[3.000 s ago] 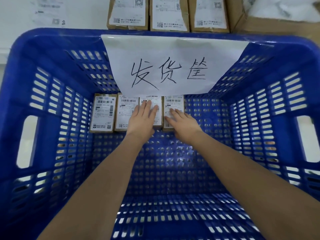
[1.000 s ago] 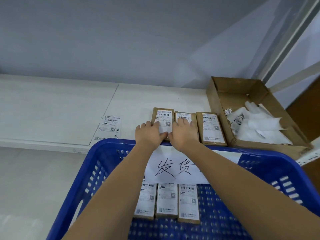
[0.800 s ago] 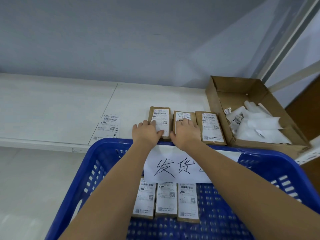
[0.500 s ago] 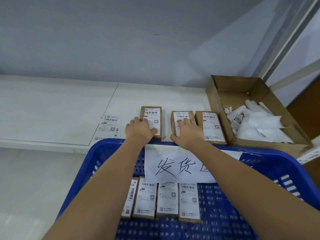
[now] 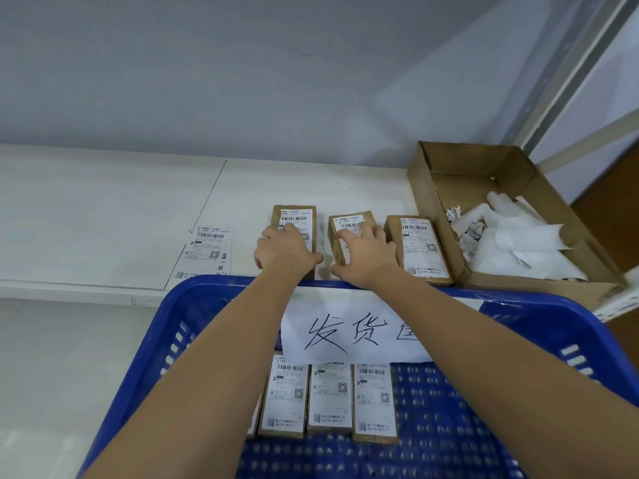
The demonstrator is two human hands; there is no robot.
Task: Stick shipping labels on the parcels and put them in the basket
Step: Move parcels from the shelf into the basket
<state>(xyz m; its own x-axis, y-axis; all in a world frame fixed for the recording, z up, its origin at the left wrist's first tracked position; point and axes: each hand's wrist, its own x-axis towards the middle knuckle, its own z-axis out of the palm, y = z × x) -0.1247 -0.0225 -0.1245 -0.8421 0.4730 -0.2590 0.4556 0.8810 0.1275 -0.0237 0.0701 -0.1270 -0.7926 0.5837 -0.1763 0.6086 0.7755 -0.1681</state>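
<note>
Head view: both hands are on labelled parcels on the white tabletop, just past the blue basket's (image 5: 214, 292) far rim. Left hand (image 5: 281, 252) is curled over the left parcel (image 5: 295, 223), thumb at its near right corner; right hand (image 5: 366, 255) grips the middle parcel (image 5: 349, 233), which sits slightly askew w/ its left edge raised. A third parcel (image 5: 420, 247) lies flat just beside the right hand, untouched.

Step, as I judge it: lift both & carry over the rim. Best to pinch by the long edges, not the label face, so labels don't peel; clear the rim & the paper sign (image 5: 349, 333) before lowering; set beside the row of parcels (image 5: 328, 395) already on the basket floor.

Materials: parcels are small flat brown cardboard boxes, rigid, light; labels smooth white paper; basket is hard perforated plastic. A loose label sheet (image 5: 207, 252) lies left; cardboard box (image 5: 432, 174) of crumpled backing paper at right.
</note>
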